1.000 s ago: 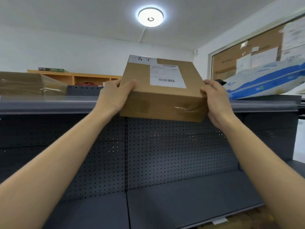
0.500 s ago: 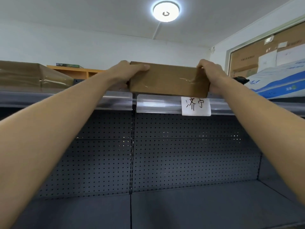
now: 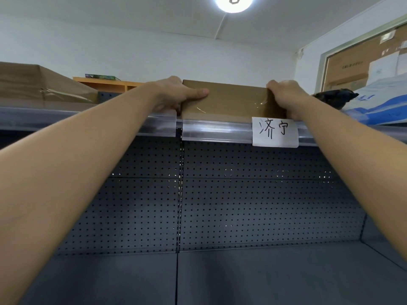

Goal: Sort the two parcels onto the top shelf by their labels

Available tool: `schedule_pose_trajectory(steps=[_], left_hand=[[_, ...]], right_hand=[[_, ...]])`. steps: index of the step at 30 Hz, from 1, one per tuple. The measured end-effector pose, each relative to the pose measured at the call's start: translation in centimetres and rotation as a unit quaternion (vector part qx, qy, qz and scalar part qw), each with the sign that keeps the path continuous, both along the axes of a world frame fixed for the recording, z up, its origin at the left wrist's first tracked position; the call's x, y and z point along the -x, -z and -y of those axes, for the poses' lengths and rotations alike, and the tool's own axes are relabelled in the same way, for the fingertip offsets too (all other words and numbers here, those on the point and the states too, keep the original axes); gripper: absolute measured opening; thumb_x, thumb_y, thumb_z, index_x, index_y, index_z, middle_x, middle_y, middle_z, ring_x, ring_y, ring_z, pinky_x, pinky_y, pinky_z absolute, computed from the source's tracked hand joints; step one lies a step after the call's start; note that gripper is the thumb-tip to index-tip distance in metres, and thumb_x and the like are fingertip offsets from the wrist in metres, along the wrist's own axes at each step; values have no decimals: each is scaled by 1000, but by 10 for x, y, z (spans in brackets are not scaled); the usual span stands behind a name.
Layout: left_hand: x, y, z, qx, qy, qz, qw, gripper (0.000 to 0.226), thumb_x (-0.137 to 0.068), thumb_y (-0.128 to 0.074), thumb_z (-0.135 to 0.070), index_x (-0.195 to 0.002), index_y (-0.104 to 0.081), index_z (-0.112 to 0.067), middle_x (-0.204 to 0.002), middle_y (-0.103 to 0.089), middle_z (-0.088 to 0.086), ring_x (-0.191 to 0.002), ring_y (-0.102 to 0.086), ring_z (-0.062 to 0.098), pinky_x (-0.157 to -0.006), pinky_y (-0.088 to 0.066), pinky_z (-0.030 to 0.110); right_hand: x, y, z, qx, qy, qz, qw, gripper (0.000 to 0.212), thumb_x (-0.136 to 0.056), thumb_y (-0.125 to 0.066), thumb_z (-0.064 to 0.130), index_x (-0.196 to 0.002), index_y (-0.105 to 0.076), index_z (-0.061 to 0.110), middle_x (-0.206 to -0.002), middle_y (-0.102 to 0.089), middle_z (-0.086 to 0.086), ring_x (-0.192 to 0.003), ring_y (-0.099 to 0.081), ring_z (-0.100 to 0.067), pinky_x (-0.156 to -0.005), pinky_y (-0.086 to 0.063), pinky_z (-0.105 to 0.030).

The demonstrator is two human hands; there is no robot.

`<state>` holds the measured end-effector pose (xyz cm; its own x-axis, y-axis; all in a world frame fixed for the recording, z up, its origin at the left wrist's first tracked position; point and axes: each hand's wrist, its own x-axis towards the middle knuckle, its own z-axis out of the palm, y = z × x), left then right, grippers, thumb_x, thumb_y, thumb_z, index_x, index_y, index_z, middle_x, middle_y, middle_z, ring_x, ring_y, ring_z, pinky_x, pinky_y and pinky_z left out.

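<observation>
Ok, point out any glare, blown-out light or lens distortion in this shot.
Head view: the ceiling lamp is blown out white; glare streaks the clear shelf strip and the tape on the cardboard parcel; wide-angle stretch swells both forearms; the handwritten tag stays sharp.

A: Parcel [image 3: 231, 100] colour?
B: Plain brown, glossy clear tape. Shelf tag [image 3: 275, 132] white, black handwritten characters.
A: Back panel [image 3: 253, 194]?
B: Dark grey, dotted with small holes. Bag [image 3: 383, 108] at the right: white with blue bands.

Paper tag [image 3: 275, 132] on top shelf edge [image 3: 218, 129] reads "济宁".
</observation>
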<state>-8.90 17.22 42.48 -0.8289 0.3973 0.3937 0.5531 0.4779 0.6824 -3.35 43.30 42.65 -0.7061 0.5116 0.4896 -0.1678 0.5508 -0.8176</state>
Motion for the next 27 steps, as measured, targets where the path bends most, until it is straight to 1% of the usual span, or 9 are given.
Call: schedule_pose_trajectory(steps=[2, 5, 10, 12, 14, 16, 18, 21, 27], left_hand=[[3, 0, -2, -1, -4, -5, 1000, 57, -76, -72, -61, -90, -55, -9, -86, -63, 5, -71, -58, 16, -66, -49, 27], [6, 1, -1, 12, -3, -12, 1000, 78, -56, -72, -75, -89, -60, -6, -93, -66, 11, -82, -60, 25, -89, -52, 40], [12, 7, -6, 70, -92, -106, 988, 75, -76, -51, -81, -84, -57, -6, -81, -61, 9, -72, -57, 23, -73, -42, 35], [9, 8, -6, 91, -135, -134, 978, 75, -76, -48, -83, -79, -52, -8, -80, -59, 10, -70, -53, 21, -70, -39, 35], [5, 9, -7, 101, -166, -182, 964, 73, -78, -48, -81, -76, -50, -8, -81, -56, 10, -67, -51, 21, -64, -38, 34], [-2, 11, -8, 106, -211, -250, 939, 72, -83, -50, -76, -88, -57, -5, -91, -61, 13, -77, -58, 29, -67, -43, 35], [-10, 13, -8, 94, -248, -314, 912, 68, -88, -48, -65, -113, -62, -3, -111, -66, 19, -98, -62, 38, -79, -47, 40], [-25, 18, -6, 78, -259, -371, 889, 57, -94, -45, -49, -127, -60, -5, -122, -66, 18, -111, -61, 39, -82, -44, 39], [-56, 51, 8, 50, -206, -472, 856, 46, -97, -44, -37, -129, -60, -8, -124, -66, 14, -115, -59, 31, -82, -44, 37]], right_hand=[[7, -1, -3, -31, 26, -3, 999, 29, -90, -43, 35, -98, -53, 9, -92, -51, -16, -84, -49, -25, -74, -37, -35], [15, -2, -8, -36, 39, -8, 999, 35, -78, -44, 41, -92, -54, 11, -90, -52, -16, -84, -51, -26, -74, -39, -35], [12, 2, -4, -63, 53, -20, 996, 33, -93, -42, 38, -89, -50, 7, -88, -52, -14, -83, -47, -26, -60, -33, -31], [11, 4, -4, -89, 73, -27, 993, 34, -98, -39, 37, -94, -51, 6, -94, -54, -13, -88, -47, -27, -67, -33, -31], [8, 7, -5, -132, 96, -32, 986, 39, -101, -36, 40, -82, -51, 8, -85, -54, -12, -90, -47, -28, -72, -32, -32], [1, 11, 0, -183, 114, -45, 975, 45, -99, -36, 47, -72, -48, 14, -75, -51, -7, -89, -50, -29, -69, -33, -35], [-8, 15, 6, -235, 140, -51, 960, 47, -98, -38, 50, -96, -61, 10, -97, -62, -12, -100, -56, -35, -75, -42, -38], [-21, 24, 20, -304, 172, -37, 936, 52, -98, -43, 44, -136, -52, 9, -136, -54, -20, -124, -51, -39, -96, -44, -46], [-51, 57, 53, -424, 215, -47, 879, 51, -98, -44, 39, -142, -50, 14, -148, -46, -19, -139, -39, -39, -112, -31, -52]])
